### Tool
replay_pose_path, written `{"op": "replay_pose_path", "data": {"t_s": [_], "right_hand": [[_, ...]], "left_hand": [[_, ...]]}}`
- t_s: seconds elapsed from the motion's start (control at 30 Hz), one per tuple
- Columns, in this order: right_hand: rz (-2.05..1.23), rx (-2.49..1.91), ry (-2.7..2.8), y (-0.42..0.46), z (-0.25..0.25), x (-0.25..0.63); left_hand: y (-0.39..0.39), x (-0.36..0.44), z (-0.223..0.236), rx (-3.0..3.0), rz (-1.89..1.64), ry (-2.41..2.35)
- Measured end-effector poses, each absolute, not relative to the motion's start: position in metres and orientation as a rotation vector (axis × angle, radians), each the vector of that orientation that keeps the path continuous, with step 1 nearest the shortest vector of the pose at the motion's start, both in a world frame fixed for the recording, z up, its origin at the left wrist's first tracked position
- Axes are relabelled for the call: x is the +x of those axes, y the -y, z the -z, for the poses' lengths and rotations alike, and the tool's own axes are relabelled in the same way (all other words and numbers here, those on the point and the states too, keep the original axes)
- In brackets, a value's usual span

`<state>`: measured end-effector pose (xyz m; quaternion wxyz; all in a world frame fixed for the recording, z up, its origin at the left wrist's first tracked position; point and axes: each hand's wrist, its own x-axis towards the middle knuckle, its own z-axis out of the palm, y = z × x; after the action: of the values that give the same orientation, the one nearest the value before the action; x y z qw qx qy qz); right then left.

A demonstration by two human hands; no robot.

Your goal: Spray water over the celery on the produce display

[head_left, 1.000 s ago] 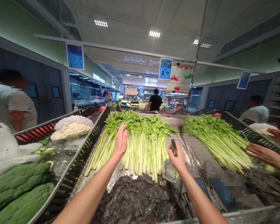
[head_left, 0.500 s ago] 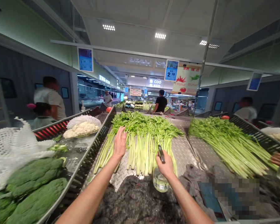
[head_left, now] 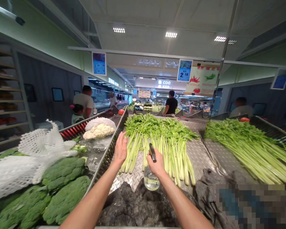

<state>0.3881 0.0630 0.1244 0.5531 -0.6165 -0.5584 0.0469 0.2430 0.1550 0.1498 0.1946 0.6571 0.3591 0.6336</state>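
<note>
In the head view, read as a clock face, the transparent round-bodied spray bottle with a black trigger head (head_left: 152, 182) is being held up at six o'clock, below the middle. Its neck is being gripped by the curled fingers of the right hand (head_left: 156, 163), and the black head is being shown above the fist, pointing toward twelve. Whether the bottle's base is being rested on anything cannot be told.

Toward seven o'clock the left hand (head_left: 120, 148) is being held flat and unfolded, fingers pointing up, just beside the row of leafy green celery with long pale stalks (head_left: 165, 136). Whether any leaf is being touched by it cannot be told.

The celery is being spread from near the centre toward five o'clock, its leaves being turned to twelve and its cut ends to six, and is being borne by a silvery metal sheet with a raised diamond pattern (head_left: 201, 152). Along the edge nearest six o'clock, a crumpled dark grey cloth (head_left: 133, 210) is being laid.

At eight o'clock, dark green domed broccoli heads (head_left: 63, 173) are being partly covered by white foam netting (head_left: 39, 146). Nearer nine, a cream-coloured cauliflower (head_left: 98, 131) is being cupped by more netting. These are being separated from the celery by a black slatted plastic divider (head_left: 109, 154). Between three and four o'clock, the celery is being mirrored.
</note>
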Motion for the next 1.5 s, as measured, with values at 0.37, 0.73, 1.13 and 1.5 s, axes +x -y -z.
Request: {"op": "replay_pose_path", "data": {"t_s": [0.37, 0.73, 1.13, 1.5], "right_hand": [[-0.143, -1.434, 1.337, -0.08, -0.124, 0.345], [-0.167, -1.462, 1.362, -0.071, -0.113, 0.342], [-0.039, -1.632, 1.219, -0.044, -0.109, 0.391], [-0.055, -1.619, 1.135, -0.004, -0.116, 0.459]], "left_hand": [[-0.171, 0.218, -0.14, 1.909, -1.736, -1.022], [-0.165, 0.216, -0.136, 1.966, -1.662, -1.038], [-0.161, 0.225, -0.125, 1.988, -1.67, -1.106], [-0.117, 0.282, -0.132, 1.941, -1.69, -1.028]]}}
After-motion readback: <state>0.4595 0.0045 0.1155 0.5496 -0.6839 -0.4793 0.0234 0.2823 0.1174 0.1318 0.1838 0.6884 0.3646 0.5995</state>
